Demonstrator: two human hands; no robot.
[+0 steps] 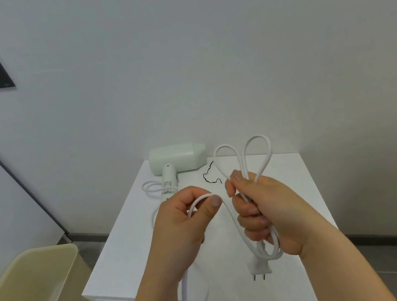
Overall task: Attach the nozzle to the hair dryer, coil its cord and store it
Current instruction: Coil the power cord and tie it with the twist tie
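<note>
The pale green plastic hair dryer [178, 159] lies on its side at the far edge of the white square table [285, 188], its handle pointing toward the person and a slack turn of its white rubber cord [230, 213] resting on the table beside the handle. The nozzle end looks fitted already, though the join is hard to make out.

The right hand [263, 213] is closed in a fist around a bundle of gathered cord: two loops stand up above the knuckles, more loops hang below the palm, and the white two-pin plug [259, 268] dangles under the fist. The left hand [185, 220] pinches the free run of cord between thumb and forefinger, feeding the next loop; the remainder sags below the wrist past the near table edge.

Risks, as I judge them:
- The upper loops are uneven and unbound, so a loosened right grip could let the whole bundle spring apart
- The hanging slack could snag on the table corner and jerk the dryer toward the edge
- A hard pull by the left hand may drag the dryer off the far side
- The swinging plug could tangle into the lower loops

A thin black twist tie [210, 174] lies on the table near the dryer, well apart from both hands
</note>
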